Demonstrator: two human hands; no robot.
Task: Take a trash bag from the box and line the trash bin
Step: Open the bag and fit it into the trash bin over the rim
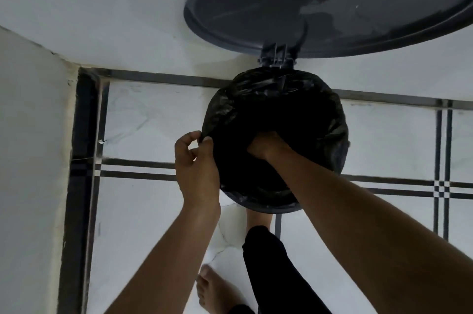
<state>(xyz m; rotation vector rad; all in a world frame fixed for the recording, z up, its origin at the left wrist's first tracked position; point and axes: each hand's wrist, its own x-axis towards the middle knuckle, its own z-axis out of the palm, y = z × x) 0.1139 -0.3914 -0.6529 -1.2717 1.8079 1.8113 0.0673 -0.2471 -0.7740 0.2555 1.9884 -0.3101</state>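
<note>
A round dark grey trash bin (266,207) stands on the floor below me with its lid (332,6) swung up and open against the wall. A black trash bag (294,98) lies over the bin's rim and hangs down inside. My left hand (197,167) pinches the bag's edge at the left side of the rim. My right hand (268,147) reaches down into the bag, its fingers hidden in the dark plastic. No box is in view.
White floor tiles with dark grey stripes (138,170) surround the bin. A white wall (30,134) runs along the left, another behind the bin. My bare left foot (217,290) and a black trouser leg (271,270) are just in front of the bin.
</note>
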